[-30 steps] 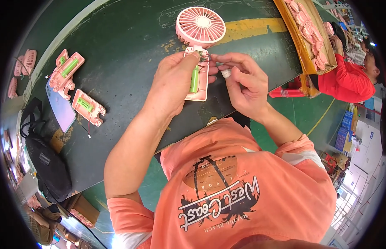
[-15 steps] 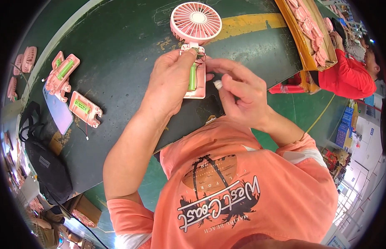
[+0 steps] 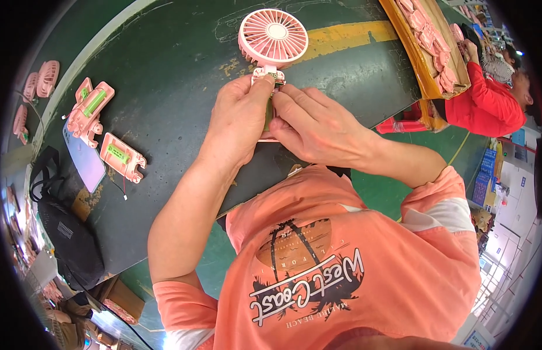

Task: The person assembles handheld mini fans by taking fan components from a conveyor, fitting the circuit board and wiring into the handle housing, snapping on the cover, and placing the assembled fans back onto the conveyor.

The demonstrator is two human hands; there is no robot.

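Note:
A pink handheld fan [image 3: 277,31] lies with its round grille away from me and its opened handle toward me. My left hand [image 3: 239,116] is closed round the handle's left side, the thumb pressing near a small green circuit board [image 3: 277,76] below the fan's neck. From the right, my right hand [image 3: 317,119] bends over the same handle, fingers and thumb closed on it. Between the hands a strip of the green battery [image 3: 268,121] shows. Most of the handle and the right fingertips are hidden.
Left on the dark table [image 3: 183,76] lie a pink fan housing with a green battery [image 3: 95,102], a second opened handle shell [image 3: 120,156] and a bluish sheet [image 3: 87,166]. A black bag [image 3: 67,233] sits nearer. A carton [image 3: 425,52] of pink parts stands right, beside a person in red [image 3: 487,102].
My right hand has moved left onto the fan's handle and closed there, covering most of the battery. The small white thing at its fingers is now out of sight. My left hand keeps its grip.

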